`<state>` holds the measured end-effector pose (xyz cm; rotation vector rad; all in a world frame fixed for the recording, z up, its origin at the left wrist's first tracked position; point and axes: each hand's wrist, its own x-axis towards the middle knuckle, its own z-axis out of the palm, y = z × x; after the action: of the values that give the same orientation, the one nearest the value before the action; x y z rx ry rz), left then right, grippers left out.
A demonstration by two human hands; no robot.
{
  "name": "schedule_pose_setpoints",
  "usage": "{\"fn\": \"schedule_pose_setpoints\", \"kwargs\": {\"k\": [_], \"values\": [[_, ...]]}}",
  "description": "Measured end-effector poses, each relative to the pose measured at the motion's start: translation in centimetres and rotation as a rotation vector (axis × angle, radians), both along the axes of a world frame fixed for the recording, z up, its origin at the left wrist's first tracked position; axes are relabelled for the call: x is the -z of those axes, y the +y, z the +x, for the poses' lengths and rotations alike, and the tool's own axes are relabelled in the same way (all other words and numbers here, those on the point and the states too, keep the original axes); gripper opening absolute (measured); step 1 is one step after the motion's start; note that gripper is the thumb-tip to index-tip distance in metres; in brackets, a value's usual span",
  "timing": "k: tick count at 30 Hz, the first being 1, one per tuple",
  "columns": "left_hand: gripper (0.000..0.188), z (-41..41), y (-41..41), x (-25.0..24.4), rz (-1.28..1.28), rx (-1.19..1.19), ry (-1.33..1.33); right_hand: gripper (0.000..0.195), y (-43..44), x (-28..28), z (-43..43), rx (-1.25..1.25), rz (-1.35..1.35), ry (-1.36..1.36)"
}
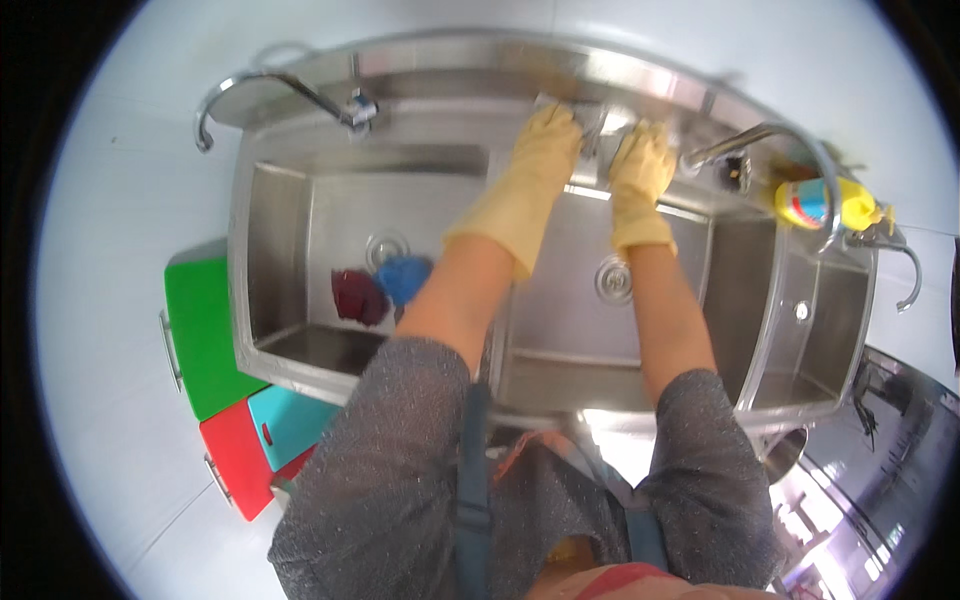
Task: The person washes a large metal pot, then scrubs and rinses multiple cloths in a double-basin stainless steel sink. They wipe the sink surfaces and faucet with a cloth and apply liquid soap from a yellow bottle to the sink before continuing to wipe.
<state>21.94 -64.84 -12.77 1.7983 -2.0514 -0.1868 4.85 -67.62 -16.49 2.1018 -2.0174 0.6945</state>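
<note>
Both hands wear long yellow rubber gloves and reach to the back ledge of a stainless steel sink unit (420, 127). My left hand (551, 139) is against a blurred flat item at the ledge; whether it grips that item is unclear. To its right, my right hand (643, 161) has bent fingers over a dark-edged thing, mostly hidden beneath the glove. Below the forearms lie the left basin (337, 202) and the middle basin (555, 300). A dark red cloth (360, 296) and a blue cloth (403, 277) lie beside the left basin's drain.
Curved faucets rise at the back left (277, 75) and back right (795, 131). A yellow bottle (855, 204) stands by a smaller right basin (814, 330), near another spout (911, 270). Green (210, 337), red (236, 457) and turquoise (289, 420) boards are at the left.
</note>
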Motion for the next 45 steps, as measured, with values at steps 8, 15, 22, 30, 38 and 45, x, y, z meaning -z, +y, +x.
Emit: {"fn": "schedule_pose_setpoints", "kwargs": {"k": [8,15,22,30,38,45], "values": [[0.039,5.1,4.4,-3.7,-0.054,0.139,0.144,0.026,-6.9,-1.8,-0.9,0.378,0.247,0.314],[0.047,14.1,19.5,-2.2,0.01,-0.124,0.272,0.028,-6.0,-2.4,-4.1,-0.069,0.156,0.572],[0.07,26.9,33.8,1.5,0.776,-0.573,-0.162,0.037,7.8,-13.2,11.3,-0.351,-0.058,-0.269],[0.096,28.0,33.6,9.7,1.402,-0.644,-0.042,0.077,28.4,0.9,29.2,-0.842,1.125,0.492],[0.091,28.1,36.5,10.6,1.103,-0.857,0.797,0.078,28.3,13.7,29.9,-0.125,1.274,-0.065],[0.085,30.1,38.0,11.5,1.044,-0.724,0.983,0.081,33.9,0.3,35.5,-0.219,1.474,-0.718]]}}
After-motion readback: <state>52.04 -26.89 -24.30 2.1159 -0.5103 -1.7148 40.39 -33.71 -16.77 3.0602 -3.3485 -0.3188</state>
